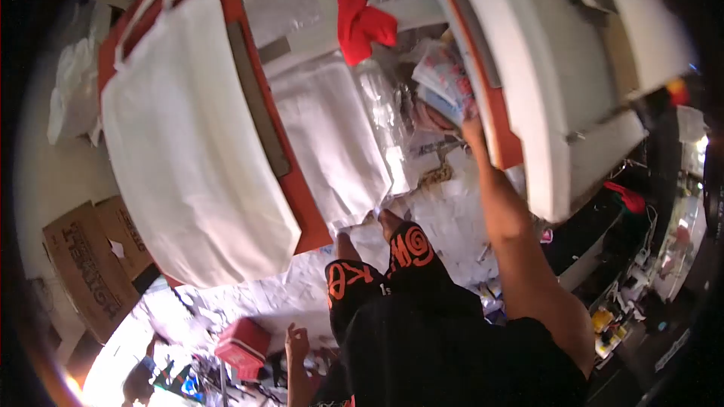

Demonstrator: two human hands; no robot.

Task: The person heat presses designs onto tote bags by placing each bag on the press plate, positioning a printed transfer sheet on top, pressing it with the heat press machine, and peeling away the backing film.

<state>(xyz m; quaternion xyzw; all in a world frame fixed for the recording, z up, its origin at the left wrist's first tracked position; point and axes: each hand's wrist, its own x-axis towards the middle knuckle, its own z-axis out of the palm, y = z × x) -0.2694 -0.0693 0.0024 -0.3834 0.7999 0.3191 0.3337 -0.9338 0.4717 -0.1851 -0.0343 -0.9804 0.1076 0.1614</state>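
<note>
A white cloth bag (196, 136) with a loop handle is spread flat over an orange-red board (303, 207) on the left. My right arm reaches forward, and my right hand (471, 126) is closed at the near edge of a second orange-red board (510, 139), its fingertips partly hidden. Beside that hand lie printed plastic packets (443, 81). My left hand (297, 341) hangs low near my body, fingers apart and loosely bent, with nothing visible in it. The nearest thing to it is a red box (243, 345).
Between the boards, a white sheet or bag (328, 136) hangs beside clear plastic wrap (381, 105) and a red cloth (362, 26). A white machine body (520, 53) stands at right. Cardboard boxes (87, 271) sit at left. White sheeting covers the floor around my feet.
</note>
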